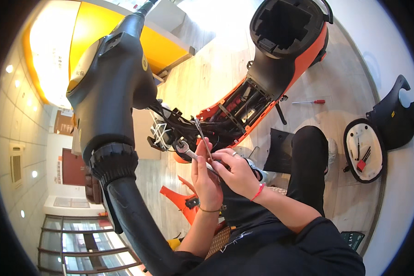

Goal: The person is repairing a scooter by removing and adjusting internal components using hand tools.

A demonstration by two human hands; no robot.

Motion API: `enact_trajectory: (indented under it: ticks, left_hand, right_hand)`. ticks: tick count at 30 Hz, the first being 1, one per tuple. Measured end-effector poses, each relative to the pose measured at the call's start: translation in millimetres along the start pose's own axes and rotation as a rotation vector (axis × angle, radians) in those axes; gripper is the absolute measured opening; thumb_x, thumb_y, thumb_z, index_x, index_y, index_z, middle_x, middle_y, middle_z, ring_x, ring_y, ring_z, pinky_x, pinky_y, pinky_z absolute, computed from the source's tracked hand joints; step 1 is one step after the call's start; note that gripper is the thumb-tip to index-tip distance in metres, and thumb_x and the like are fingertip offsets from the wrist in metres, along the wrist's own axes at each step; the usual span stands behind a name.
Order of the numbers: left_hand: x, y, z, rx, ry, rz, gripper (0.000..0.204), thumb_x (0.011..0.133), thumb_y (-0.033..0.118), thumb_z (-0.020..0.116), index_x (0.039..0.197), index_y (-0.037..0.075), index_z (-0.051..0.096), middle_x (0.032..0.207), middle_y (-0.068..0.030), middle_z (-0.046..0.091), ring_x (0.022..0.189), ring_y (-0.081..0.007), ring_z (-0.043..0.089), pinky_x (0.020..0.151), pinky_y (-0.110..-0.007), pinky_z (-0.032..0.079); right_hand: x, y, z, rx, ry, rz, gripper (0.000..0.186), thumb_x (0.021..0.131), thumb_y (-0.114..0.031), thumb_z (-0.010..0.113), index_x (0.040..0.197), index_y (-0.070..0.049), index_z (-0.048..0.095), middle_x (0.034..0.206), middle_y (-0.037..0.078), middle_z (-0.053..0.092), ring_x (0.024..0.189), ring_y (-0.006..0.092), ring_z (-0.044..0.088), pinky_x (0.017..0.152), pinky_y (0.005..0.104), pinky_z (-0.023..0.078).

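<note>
My left hand (pixel 208 188) is raised palm-inward, its fingers around a silver open-end wrench (pixel 188 151) whose jaw sticks out past the fingers. A second, thinner wrench (pixel 202 132) points up from between my hands, crossing the first. My right hand (pixel 236 171) pinches the lower part of the wrenches between thumb and fingers; which of the two it grips is partly hidden. Just beyond my hands lies the orange-and-black scooter (pixel 262 99), its floor section uncovered, with cables and a metal frame exposed.
A black handlebar (pixel 112 92) with a ribbed collar looms at the left. A red-handled screwdriver (pixel 315 101) lies on the wooden floor. At right, an upturned seat (pixel 374 158) holds small tools and hex keys. Near my knee lies a black mat (pixel 278 149); orange panels (pixel 181 202) rest left of my forearm.
</note>
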State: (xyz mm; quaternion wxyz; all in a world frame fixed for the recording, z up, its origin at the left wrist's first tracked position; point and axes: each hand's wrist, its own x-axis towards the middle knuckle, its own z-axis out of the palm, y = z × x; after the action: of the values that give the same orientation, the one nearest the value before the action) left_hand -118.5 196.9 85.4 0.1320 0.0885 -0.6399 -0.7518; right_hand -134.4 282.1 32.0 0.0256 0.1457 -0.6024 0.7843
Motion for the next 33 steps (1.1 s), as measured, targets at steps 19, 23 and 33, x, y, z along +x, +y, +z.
enact_trajectory:
  ticks: [19,23,33]
  left_hand:
    - [-44.3,-23.6,-149.3,0.271,0.274,-0.246,0.026,0.106,0.024,0.047,0.11,0.003,0.063,0.076,-0.0026,0.062,0.046,-0.0033,0.035,0.043,-0.02,0.027]
    - [-73.8,-67.9,-193.6,0.383,0.343,-0.517,0.029,0.106,0.025,0.047,0.11,0.0,0.063,0.074,-0.0044,0.062,0.047,-0.0032,0.042,0.042,-0.019,0.029]
    - [-114.0,-128.1,-206.1,0.3,0.234,-0.868,0.023,0.106,0.027,0.048,0.104,0.007,0.059,0.073,-0.0009,0.059,0.045,-0.0043,0.04,0.041,-0.02,0.029]
  right_hand:
    - [99.8,-1.9,24.0,-0.086,0.071,-0.163,0.021,0.097,-0.01,0.055,0.113,0.001,0.061,0.088,0.022,0.068,0.081,0.0397,0.066,0.07,0.0461,0.053]
    - [104.0,-3.1,29.2,-0.184,0.101,-0.213,0.026,0.096,-0.011,0.055,0.119,0.001,0.061,0.091,0.021,0.067,0.081,0.0392,0.067,0.071,0.0452,0.055]
    - [87.5,-9.6,54.1,-0.166,0.027,-0.063,0.04,0.098,-0.012,0.054,0.136,0.002,0.053,0.103,0.021,0.06,0.081,0.039,0.065,0.069,0.0435,0.054]
